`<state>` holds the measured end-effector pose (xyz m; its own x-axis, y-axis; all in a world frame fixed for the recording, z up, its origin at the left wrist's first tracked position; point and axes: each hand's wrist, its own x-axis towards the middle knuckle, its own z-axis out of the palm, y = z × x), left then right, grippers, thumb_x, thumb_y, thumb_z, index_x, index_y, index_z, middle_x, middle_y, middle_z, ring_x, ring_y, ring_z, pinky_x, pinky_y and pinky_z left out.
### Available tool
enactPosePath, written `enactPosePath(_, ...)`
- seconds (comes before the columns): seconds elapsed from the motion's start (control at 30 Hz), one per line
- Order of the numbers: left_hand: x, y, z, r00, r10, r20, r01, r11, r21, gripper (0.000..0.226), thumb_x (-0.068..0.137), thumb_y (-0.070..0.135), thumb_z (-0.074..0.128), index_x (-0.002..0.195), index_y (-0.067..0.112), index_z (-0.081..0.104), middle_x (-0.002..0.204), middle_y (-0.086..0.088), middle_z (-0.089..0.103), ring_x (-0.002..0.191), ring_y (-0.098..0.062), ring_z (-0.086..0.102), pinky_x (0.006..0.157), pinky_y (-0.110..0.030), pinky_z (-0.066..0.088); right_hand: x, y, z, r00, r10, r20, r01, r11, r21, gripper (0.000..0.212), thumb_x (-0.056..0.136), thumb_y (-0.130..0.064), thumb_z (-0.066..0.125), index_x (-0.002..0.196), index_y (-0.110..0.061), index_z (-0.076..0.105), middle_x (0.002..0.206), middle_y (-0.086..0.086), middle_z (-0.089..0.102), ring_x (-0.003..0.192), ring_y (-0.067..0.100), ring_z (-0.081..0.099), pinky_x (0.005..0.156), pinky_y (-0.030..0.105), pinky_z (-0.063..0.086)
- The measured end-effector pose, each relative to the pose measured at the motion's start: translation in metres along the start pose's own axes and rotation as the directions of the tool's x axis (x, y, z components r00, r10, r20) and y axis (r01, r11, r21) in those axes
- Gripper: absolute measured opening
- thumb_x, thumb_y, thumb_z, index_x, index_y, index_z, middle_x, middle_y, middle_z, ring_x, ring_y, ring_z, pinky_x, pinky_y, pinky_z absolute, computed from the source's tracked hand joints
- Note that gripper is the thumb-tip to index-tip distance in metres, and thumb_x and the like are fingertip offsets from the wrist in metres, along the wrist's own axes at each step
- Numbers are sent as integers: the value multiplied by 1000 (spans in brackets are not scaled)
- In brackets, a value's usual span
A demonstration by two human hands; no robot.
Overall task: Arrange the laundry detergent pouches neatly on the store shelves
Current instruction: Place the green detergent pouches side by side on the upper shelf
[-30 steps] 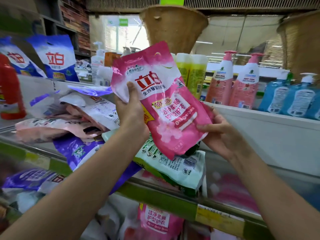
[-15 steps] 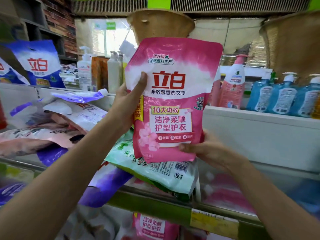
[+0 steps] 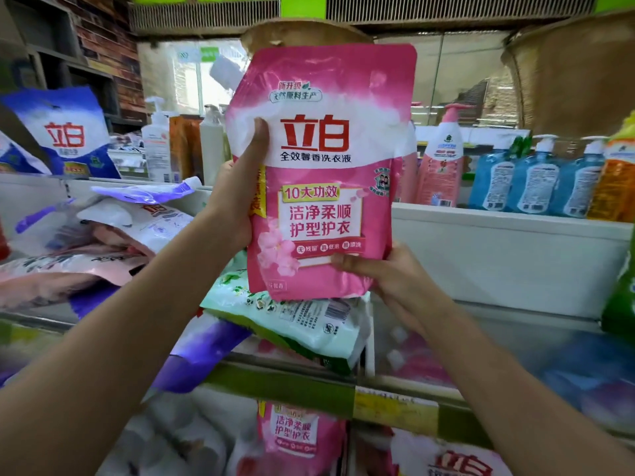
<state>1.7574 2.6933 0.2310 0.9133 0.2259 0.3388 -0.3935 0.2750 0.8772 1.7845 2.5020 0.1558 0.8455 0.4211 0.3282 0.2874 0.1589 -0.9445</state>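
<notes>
Two hands, left hand (image 3: 237, 194) and right hand (image 3: 388, 280), fingers grasping upright pink detergent pouch (image 3: 330, 207) above shelf (image 3: 285, 383).

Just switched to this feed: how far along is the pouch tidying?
Early. Nothing on this shelf looks arranged yet. In hand: the left hand and right hand hold a pink pouch upright. Left: the green-and-white pouch and the heap of pouches lie jumbled.

A shop: shelves (image 3: 508, 235) stacked with detergent pouches (image 3: 281, 321), pump bottles (image 3: 536, 176) and yellow price labels (image 3: 395, 405) around the held pouch.
</notes>
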Motion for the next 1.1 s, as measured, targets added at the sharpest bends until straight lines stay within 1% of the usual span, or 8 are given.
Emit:
enactPosePath(0.13,-26,9,7,999,16,46,-15,1000,-12,51,89,59,53,119,19,66,108,-8,74,97,-29,71,83,-51,57,-27,-12,5,998,-45,-31,45,999,4,44,58,-13,80,99,-20,69,105,1,75,100,18,71,90,36,55)
enactPosePath(0.3,-73,18,11,993,9,118,-7,1000,-19,53,91,57,50,124,18,63,113,-9,72,101,-29,70,84,-50,56,-79,-21,16,999,-49,-18,50,998,43,43,58,-9,78,99,-18,68,101,1,76,97,15,71,83,29,56)
enactPosePath(0.47,-131,18,9,983,-35,179,42,999,-35,52,90,57,51,125,19,63,116,-10,71,105,-30,69,88,-52,55,-151,-23,35,1000,12,16,-13,992,125,43,62,1,73,103,-10,67,101,4,76,96,19,72,79,28,58)
enactPosePath(0.57,-168,8,6,973,-98,208,109,993,-40,62,84,63,56,127,19,62,123,-12,67,110,-34,66,94,-55,50,-199,-15,44,997,66,-36,-61,992,109,48,63,0,74,109,-10,66,105,6,75,98,20,71,77,29,59)
enactPosePath(0.7,-221,-16,5,969,-182,165,187,982,-17,66,79,64,62,125,16,62,119,-13,69,107,-34,67,91,-56,51,-258,7,49,981,154,-116,-143,984,103,53,56,-3,78,108,-13,68,107,4,74,104,20,69,94,39,53)
enactPosePath(0.8,-262,-34,6,978,-188,87,187,982,25,42,87,54,58,105,18,68,100,-8,76,90,-28,73,75,-46,59,-299,24,50,964,224,-144,-219,974,51,57,57,-5,79,110,-19,65,108,1,74,110,18,66,100,43,49)
enactPosePath(0.9,-296,-56,1,970,-234,68,231,972,46,38,89,51,55,102,18,67,93,-5,77,82,-24,74,66,-39,60,-332,45,49,940,314,-137,-319,948,-20,56,61,-9,82,114,-19,66,112,1,73,114,19,64,102,49,47)
enactPosePath(1.1,-347,-96,-22,940,-340,-17,338,929,151,53,74,59,59,105,17,67,96,-8,76,84,-27,74,73,-44,60,-373,86,51,872,479,-97,-486,872,-61,55,67,-2,82,117,-16,64,109,-2,74,109,14,66,103,44,48)
